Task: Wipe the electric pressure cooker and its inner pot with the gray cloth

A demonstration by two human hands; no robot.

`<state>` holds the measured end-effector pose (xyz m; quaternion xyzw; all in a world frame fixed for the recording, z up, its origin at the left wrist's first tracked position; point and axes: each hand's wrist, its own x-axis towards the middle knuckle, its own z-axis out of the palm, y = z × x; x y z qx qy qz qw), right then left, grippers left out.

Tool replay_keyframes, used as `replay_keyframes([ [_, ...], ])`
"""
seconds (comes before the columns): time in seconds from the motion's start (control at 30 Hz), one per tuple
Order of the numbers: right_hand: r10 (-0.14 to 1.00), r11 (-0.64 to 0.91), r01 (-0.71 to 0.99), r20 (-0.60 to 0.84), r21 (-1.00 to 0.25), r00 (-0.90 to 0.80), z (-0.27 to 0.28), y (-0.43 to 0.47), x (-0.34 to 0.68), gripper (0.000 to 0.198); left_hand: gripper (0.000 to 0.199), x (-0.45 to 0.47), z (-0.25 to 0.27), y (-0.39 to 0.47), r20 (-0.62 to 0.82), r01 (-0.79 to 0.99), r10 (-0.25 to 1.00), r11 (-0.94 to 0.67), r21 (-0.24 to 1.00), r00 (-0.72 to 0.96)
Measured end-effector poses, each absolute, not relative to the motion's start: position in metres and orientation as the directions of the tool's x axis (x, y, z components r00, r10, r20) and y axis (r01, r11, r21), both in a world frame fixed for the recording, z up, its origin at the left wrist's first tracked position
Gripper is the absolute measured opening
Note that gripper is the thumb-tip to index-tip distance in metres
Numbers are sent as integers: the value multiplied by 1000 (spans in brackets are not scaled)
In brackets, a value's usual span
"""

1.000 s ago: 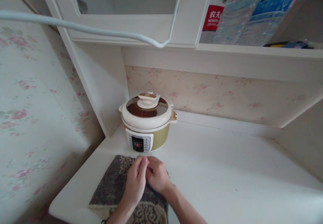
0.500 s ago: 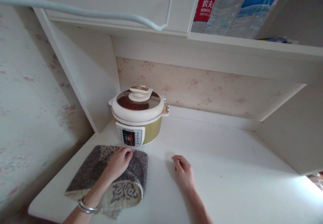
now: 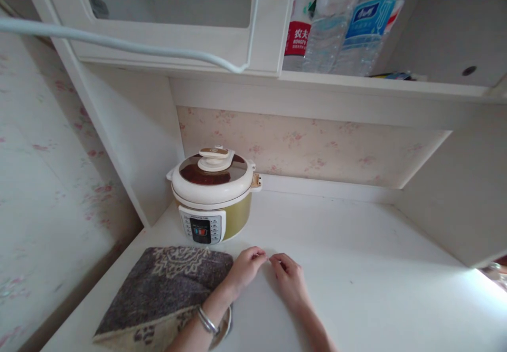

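Note:
My left hand (image 3: 249,268), a silver bangle on its wrist, is closed in a pinch above the white counter. Its fingertips almost meet those of my right hand (image 3: 288,277), whose fingers are also pressed together. Whatever either pinch may hold is too small to make out. A folded dark grey towel (image 3: 170,280) with cream patterns lies to the left, and my left forearm crosses its right side. Just behind the towel stands an electric pressure cooker (image 3: 214,198) with a white lid and a green body.
The counter (image 3: 356,267) runs right to a side panel (image 3: 455,183). Overhead hangs a cabinet door (image 3: 166,40) with a pale cable (image 3: 138,46) in front. Plastic water bottles (image 3: 330,29) stand on the upper shelf. A flowered wall (image 3: 59,193) is on the left.
My left hand has moved right, off the towel, and come up beside my right hand. The right hand has barely moved. The towel's front fold now lies flatter. The view has tilted up slightly.

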<state>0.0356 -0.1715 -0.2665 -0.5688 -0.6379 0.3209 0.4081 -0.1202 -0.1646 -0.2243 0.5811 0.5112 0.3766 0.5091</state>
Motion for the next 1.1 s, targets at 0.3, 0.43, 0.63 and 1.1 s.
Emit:
replay_keyframes([
  [0.3,981,196,454,174,-869,-90,-267,-174,30,28,21,-125,-241,-167,-254,36,949,252,967,189],
  [0.43,980,200,460,168,-865,-110,-266,-175,29,28,21,-125,-243,-164,-273,1,940,279,960,203],
  [0.63,978,208,463,166,-862,-130,-266,-175,31,27,24,-124,-247,-161,-303,-28,926,317,948,223],
  [1.1,968,248,503,188,-828,-168,-260,-176,31,27,28,-126,-249,-162,-301,-41,927,318,947,225],
])
